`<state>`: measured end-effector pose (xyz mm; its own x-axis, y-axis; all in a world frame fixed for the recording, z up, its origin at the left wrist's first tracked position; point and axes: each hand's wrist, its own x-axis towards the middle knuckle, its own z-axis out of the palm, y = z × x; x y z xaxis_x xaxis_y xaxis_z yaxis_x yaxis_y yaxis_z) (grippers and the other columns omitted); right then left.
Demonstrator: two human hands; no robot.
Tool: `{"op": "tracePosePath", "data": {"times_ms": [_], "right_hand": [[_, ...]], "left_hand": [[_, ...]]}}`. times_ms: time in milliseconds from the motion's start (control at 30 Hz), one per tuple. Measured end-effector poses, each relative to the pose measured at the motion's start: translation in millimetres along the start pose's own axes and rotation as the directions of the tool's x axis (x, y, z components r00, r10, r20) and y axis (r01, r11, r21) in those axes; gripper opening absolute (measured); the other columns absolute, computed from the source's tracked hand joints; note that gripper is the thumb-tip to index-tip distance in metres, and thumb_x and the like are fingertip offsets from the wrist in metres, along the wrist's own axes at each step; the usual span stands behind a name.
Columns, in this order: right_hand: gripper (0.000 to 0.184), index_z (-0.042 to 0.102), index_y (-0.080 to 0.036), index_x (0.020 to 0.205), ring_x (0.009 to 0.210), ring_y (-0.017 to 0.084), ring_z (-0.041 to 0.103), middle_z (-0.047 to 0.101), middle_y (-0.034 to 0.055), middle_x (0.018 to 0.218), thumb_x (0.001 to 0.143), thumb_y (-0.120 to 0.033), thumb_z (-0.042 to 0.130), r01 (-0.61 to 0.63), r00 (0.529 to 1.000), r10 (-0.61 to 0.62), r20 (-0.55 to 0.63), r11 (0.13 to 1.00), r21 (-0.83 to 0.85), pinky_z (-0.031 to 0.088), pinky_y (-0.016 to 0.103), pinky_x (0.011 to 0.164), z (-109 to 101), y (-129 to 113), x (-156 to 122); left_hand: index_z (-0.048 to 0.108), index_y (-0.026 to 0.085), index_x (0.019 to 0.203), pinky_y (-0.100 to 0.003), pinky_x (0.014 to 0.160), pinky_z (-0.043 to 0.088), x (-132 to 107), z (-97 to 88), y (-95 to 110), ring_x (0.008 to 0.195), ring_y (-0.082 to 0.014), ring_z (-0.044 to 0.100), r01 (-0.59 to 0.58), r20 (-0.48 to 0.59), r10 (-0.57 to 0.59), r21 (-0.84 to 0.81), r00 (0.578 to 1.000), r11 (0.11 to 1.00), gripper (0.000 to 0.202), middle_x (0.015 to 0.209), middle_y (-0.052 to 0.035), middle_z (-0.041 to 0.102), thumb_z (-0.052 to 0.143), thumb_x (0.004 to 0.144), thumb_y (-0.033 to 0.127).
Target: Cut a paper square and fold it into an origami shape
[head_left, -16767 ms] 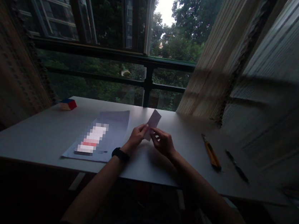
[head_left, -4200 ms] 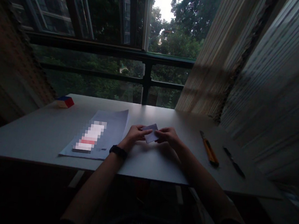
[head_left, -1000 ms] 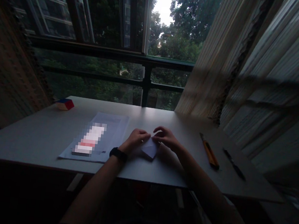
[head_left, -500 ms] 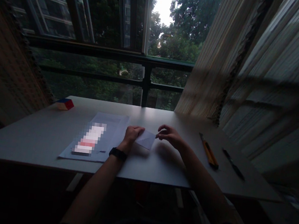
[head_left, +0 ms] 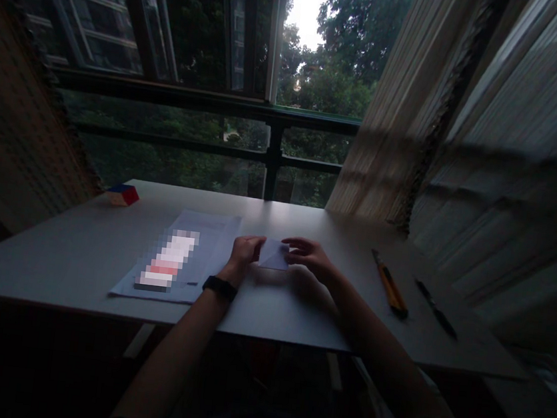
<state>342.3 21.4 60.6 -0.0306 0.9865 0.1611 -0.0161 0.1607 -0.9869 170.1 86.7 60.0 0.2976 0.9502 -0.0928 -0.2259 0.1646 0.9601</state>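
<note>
While two hands (head_left: 245, 251) (head_left: 309, 255) pinch one folded paper (head_left: 273, 255), one cutter (head_left: 388, 284) and one cube (head_left: 123, 195) lie well apart.

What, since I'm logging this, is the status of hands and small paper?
Left hand holding small paper by left edge. Right hand at paper's right edge. Yellow cutter off right, apart from both hands.

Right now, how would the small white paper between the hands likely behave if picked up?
The small white paper is probably very light, as it looks small and thin. It may be stiffer than a single sheet, since the diagonal line across it looks like a fold. Looking flat, it seems unlikely to roll.
</note>
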Motion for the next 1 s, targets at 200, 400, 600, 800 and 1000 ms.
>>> {"op": "tracePosePath", "data": {"times_ms": [200,400,600,800,1000], "right_hand": [[0.045,0.064,-0.022,0.101,0.073,0.016,0.061,0.064,0.0074,0.101,0.057,-0.019,0.071,-0.052,0.998,0.05,0.025,0.99,0.131,0.05,0.031,0.066,-6,-4,-2],[0.045,0.066,-0.02,0.098,0.073,0.016,0.061,0.065,0.0073,0.099,0.053,-0.02,0.074,-0.026,1.0,0.027,-0.008,0.996,0.084,0.05,0.029,0.062,-4,1,0],[0.037,0.068,-0.018,0.09,0.068,0.015,0.06,0.067,0.0059,0.087,0.056,-0.031,0.074,-0.028,0.999,0.03,-0.036,0.998,0.058,0.047,0.027,0.059,-3,4,0],[0.031,0.069,-0.014,0.073,0.054,0.012,0.057,0.064,0.0043,0.062,0.056,-0.04,0.073,-0.047,0.967,0.055,-0.248,0.998,0.04,0.044,0.024,0.051,-2,7,3],[0.028,0.069,-0.015,0.07,0.054,0.013,0.056,0.065,0.0038,0.063,0.052,-0.036,0.074,-0.021,0.956,0.021,-0.292,1.0,0.003,0.043,0.025,0.05,0,6,3]], "left_hand": [[0.035,0.018,0.04,-0.021,0.035,0.015,-1,-1.1,3,0.034,-0.0042,0.024,-0.036,-0.038,0.039,0.059,0.999,0.998,0.033,0.034,0.0073,0.028,0.061,0.059,0.026],[0.037,0.017,0.041,-0.022,0.035,0.013,1,-1.2,0,0.033,-0.0033,0.023,-0.043,-0.038,0.044,0.044,0.998,0.998,0.031,0.035,0.008,0.029,0.061,0.059,0.025],[0.047,0.015,0.049,-0.019,0.034,0.023,2,0.2,-4,0.035,-0.0056,0.036,0.038,0.009,-0.038,0.044,0.999,0.998,0.021,0.041,0.0054,0.041,0.062,0.059,0.025],[0.054,0.013,0.071,-0.027,0.049,0.047,-3,5.3,-1,0.05,-0.0149,0.058,0.163,0.098,-0.163,0.007,0.982,0.987,0.02,0.059,-0.0044,0.059,0.055,0.07,0.033],[0.056,0.014,0.077,-0.027,0.05,0.049,-1,1.8,-1,0.053,-0.0155,0.059,0.222,0.156,-0.213,-0.042,0.965,0.974,0.021,0.062,-0.0043,0.059,0.057,0.068,0.033]]}}
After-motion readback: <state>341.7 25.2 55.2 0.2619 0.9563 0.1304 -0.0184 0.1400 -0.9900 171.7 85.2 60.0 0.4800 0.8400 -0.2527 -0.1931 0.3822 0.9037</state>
